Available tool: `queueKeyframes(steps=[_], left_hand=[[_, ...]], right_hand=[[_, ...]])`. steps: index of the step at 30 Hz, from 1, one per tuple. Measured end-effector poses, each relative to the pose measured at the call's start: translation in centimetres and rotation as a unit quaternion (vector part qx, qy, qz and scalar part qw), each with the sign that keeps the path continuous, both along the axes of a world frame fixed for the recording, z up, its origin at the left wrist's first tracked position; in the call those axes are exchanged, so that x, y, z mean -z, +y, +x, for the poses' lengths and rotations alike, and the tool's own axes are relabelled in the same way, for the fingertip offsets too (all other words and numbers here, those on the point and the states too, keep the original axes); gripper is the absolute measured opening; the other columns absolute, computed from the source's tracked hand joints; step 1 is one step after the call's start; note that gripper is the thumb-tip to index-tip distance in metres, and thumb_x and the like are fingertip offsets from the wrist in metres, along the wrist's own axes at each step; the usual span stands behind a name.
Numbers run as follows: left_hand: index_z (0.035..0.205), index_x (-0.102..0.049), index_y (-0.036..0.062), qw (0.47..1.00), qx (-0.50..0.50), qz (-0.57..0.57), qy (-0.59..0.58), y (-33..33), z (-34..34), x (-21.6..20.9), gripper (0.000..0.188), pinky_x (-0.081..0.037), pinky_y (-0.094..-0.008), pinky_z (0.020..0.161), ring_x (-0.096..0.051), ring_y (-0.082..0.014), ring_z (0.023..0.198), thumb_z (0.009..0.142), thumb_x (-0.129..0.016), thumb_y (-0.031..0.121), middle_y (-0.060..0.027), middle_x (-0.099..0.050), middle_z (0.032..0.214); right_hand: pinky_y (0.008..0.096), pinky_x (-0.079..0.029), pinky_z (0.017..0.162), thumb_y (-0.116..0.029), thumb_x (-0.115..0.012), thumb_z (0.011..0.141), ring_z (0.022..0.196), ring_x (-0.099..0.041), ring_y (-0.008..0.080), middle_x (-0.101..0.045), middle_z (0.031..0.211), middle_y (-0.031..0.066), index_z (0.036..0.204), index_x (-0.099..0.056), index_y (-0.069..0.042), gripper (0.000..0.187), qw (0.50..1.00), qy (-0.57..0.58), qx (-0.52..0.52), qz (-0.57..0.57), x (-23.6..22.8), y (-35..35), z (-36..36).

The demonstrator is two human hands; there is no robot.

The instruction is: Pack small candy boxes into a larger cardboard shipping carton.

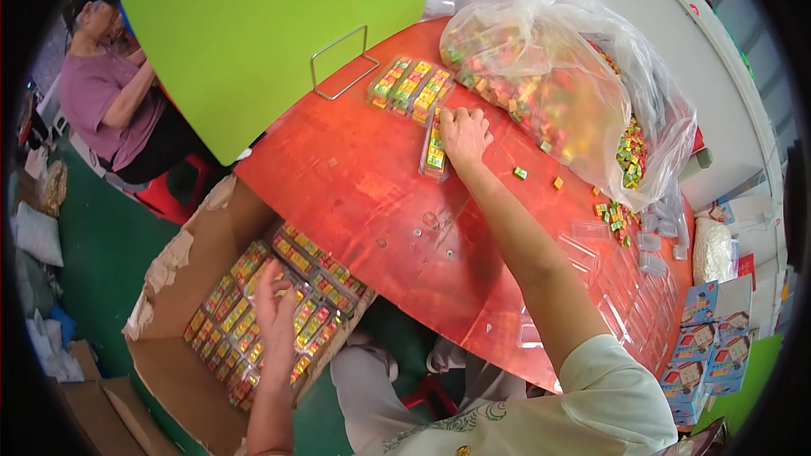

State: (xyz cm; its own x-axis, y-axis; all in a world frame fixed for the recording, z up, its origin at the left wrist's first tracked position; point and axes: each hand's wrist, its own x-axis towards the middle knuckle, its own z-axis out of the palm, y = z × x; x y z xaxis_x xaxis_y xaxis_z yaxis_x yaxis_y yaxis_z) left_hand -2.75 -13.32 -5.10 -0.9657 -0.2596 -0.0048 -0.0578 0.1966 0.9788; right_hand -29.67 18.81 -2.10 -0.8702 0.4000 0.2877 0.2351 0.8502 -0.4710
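My right hand [466,137] has its fingers curled over the upper end of a clear plastic tray [435,152] filled with small yellow, green and red blocks. Just beyond it on the red table lie several similar filled trays [411,87], side by side. My left hand [275,297] hangs over the cardboard box [182,363] at the table's left, fingers loosely apart, with nothing seen in them. Rows of filled trays [228,329] cover the box's inside; my left hand and forearm hide some of them.
A large clear bag [549,93] of loose blocks lies at the back right of the red table [355,194]. Loose blocks [621,218] and empty clear trays [583,262] lie to the right. Blue printed boxes [705,346] are stacked there. A seated person [110,110] is beyond the green board [262,25].
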Motion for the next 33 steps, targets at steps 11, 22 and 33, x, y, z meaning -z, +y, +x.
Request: queueKeyframes(steps=[11,22,33], left_hand=[[0.147,-0.024,0.0085,0.976,-0.007,0.214,-0.031,8.2,0.5,-3.6,0.063,-0.044,-0.0239,0.061,-0.053,-0.0112,0.08,0.094,-0.049,0.033,-0.0035,-0.05,0.105],[0.139,-0.035,0.0135,0.884,0.019,0.464,-0.056,9.6,1.7,-3.0,0.049,-0.044,-0.028,0.054,-0.058,-0.0154,0.07,0.094,-0.049,0.026,-0.0049,-0.059,0.091],[0.14,-0.036,0.0085,0.844,0.022,0.529,-0.082,0.9,3.6,0.8,0.056,-0.046,-0.0396,0.093,-0.058,-0.0204,0.107,0.088,-0.058,0.014,-0.0072,-0.056,0.123]], right_hand=[[0.0516,-0.031,0.094,-0.039,-0.049,0.086,0.108,-0.046,0.0339,-0.052,0.11,0.0157,0.098,-0.065,-0.006,0.038,0.984,0.026,-0.176,-0.032,-0.7,-9.9,11.3],[0.0485,-0.031,0.096,-0.035,-0.051,0.088,0.109,-0.046,0.0315,-0.053,0.11,0.012,0.1,-0.062,-0.006,0.034,0.959,0.04,-0.281,-0.015,-0.7,-15.6,18.4],[0.0472,-0.031,0.096,-0.035,-0.054,0.09,0.111,-0.047,0.0304,-0.052,0.114,0.0115,0.108,-0.059,-0.006,0.034,0.887,0.029,-0.458,-0.056,-1.8,-17.7,17.9]])
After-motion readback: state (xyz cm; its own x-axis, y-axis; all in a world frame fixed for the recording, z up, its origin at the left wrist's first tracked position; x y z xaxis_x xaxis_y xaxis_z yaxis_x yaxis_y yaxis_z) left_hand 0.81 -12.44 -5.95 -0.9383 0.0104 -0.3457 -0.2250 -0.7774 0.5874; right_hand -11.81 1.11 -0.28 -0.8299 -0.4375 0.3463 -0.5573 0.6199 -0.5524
